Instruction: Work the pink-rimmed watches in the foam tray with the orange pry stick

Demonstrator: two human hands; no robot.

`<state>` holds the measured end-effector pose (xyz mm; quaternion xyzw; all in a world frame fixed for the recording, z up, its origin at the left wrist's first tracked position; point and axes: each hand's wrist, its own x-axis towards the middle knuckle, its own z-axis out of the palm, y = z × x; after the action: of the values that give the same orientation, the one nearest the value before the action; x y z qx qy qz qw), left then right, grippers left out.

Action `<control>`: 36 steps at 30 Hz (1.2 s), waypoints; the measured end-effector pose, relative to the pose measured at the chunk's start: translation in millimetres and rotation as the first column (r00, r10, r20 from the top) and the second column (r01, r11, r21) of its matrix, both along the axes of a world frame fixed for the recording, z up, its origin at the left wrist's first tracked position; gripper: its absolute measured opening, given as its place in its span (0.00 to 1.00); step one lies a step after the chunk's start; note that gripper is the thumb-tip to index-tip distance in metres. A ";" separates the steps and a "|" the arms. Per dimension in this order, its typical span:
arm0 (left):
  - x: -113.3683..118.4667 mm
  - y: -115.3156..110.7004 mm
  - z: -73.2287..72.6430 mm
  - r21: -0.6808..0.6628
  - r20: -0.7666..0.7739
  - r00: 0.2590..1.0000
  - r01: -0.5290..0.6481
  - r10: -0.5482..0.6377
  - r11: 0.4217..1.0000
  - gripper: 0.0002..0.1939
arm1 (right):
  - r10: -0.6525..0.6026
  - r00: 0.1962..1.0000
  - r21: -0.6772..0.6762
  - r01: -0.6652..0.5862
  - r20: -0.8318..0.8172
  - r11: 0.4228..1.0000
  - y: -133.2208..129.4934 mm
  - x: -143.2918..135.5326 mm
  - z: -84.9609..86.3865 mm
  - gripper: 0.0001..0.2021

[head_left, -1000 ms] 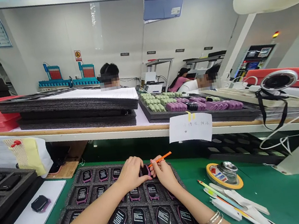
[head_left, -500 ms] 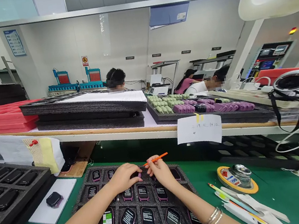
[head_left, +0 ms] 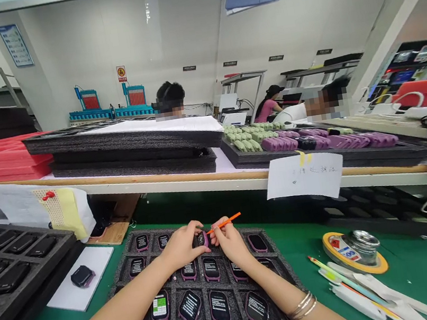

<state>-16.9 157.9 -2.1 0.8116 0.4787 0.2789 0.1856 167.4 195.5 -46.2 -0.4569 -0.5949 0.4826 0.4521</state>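
- The left hand point(head_left: 183, 247) pinches a purple-edged smartwatch point(head_left: 202, 240) at the far part of the black foam tray point(head_left: 206, 313).
- The right hand point(head_left: 229, 243) grips a thin orange stick point(head_left: 230, 220), tip by the watch's side.
- More watches point(head_left: 220, 307) lie in nearby slots.
- From here, I think a slip of the stick could scratch the screen, or a loose pinch could drop the watch.
- Half a second ago its screen looked plain dark; now pale marks show.
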 end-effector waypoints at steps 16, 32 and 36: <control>3.5 -0.2 -0.3 0.004 0.005 1.000 -0.008 0.008 1.000 0.18 | -0.001 1.000 0.051 0.001 0.002 0.999 -4.1 -1.5 2.3 0.13; -34.7 -8.7 15.9 0.125 -0.300 0.954 0.055 -0.015 0.991 0.16 | -0.022 1.000 0.094 0.021 0.010 0.995 -7.7 -0.8 4.9 0.13; -53.4 -16.9 16.0 0.123 -0.252 0.965 0.102 -0.069 0.987 0.15 | 0.002 1.000 0.102 0.001 -0.031 0.995 -8.4 -16.4 12.7 0.13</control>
<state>-70.3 140.9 13.9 0.8706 0.4425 0.1992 0.0815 151.0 187.1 -33.5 -0.4255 -0.6119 0.4587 0.4839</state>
